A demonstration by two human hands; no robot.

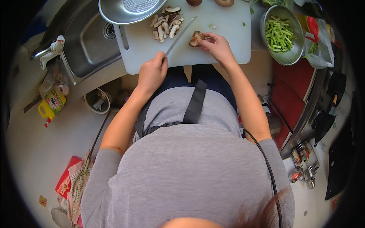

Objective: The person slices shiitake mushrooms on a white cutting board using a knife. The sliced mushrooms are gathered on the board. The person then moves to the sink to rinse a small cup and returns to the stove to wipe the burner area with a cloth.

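My left hand (152, 70) grips the handle of a kitchen knife (180, 37), its blade angled up and to the right over the white cutting board (228, 54). Between the thumb and fingers of my right hand (218, 47) is a brown mushroom (196, 39), just right of the blade and apart from it. Sliced mushrooms (165, 26) lie in a pile left of the blade tip. Two more mushrooms sit at the board's far edge, one a dark cap (194, 2), the other paler (224, 2). Small green bits lie on the board.
A metal bowl (134, 20) overlaps the board's far left corner, beside the steel sink (85, 54) and faucet (47, 52). On the right stands a metal bowl (298, 52) of cut green stalks (279, 34), next to a plastic bag (326, 54) and red-handled scissors (312, 27).
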